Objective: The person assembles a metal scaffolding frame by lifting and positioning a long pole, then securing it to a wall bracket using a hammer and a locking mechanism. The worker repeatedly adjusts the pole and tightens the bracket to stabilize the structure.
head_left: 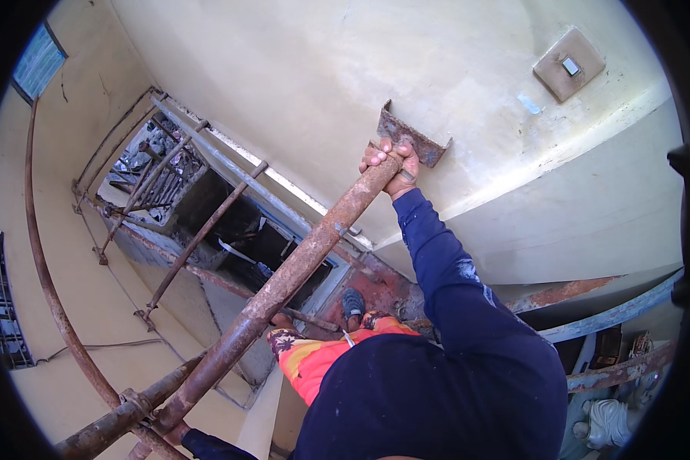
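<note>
A thick rusty pipe (pixel 287 272) slants from the lower left up to the middle of the head view. My right hand (pixel 397 165) is closed around its upper end, with a ring on one finger. Just beyond that hand, a rusty U-shaped metal bracket (pixel 415 139) sits at the pipe's end, close to the cream wall (pixel 299 69). At the lower left my left hand (pixel 178 433) is against the lower part of the same pipe, seemingly gripping it; the pipe hides most of its fingers.
Rusty scaffold tubes (pixel 207 238) cross at the left, one beside a coupler (pixel 136 402). A curved pipe (pixel 42 261) runs along the left wall. Below lie a dark opening with debris (pixel 253 245) and my shoe (pixel 353 301) on a reddish surface. A switch plate (pixel 569 65) is upper right.
</note>
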A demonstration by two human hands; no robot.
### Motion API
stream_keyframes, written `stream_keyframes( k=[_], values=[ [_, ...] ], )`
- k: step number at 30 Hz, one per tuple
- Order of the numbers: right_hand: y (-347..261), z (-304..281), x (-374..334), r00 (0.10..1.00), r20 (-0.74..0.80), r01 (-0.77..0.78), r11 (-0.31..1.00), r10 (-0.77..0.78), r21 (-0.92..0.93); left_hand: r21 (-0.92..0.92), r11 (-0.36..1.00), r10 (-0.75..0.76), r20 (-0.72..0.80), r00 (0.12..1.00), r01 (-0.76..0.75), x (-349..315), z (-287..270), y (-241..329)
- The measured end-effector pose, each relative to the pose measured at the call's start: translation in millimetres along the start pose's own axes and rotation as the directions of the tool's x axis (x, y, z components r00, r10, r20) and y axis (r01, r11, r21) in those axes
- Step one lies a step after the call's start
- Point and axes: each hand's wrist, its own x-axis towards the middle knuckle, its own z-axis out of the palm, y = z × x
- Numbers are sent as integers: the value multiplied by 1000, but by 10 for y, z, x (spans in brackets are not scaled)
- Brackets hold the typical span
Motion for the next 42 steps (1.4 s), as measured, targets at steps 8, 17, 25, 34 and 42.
stream_keyframes(
  k=[8, 17, 25, 34, 42],
  values=[
    [64, -187, -144, 996, -73, -32, 986, 44, 166, -30, 999, 17, -29, 999, -18, 38, 290, 240],
    [-37, -50, -146, 978, -206, -38, 999, 40, 13, -9, 1000, 16, -76, 997, -17, 67, 264, 312],
    [-51, -57, -158, 984, -159, -72, 996, 79, 47, -221, 975, -40, -20, 999, 35, -183, -131, 224],
    [-84, -46, -108, 969, -236, -75, 997, 76, 14, 40, 994, 81, 321, 943, -99, -209, 169, 152],
    [-409, -228, -231, 978, -184, -104, 994, 94, -45, -388, 919, 21, -112, 994, -63, -669, 386, 42]
  ],
)
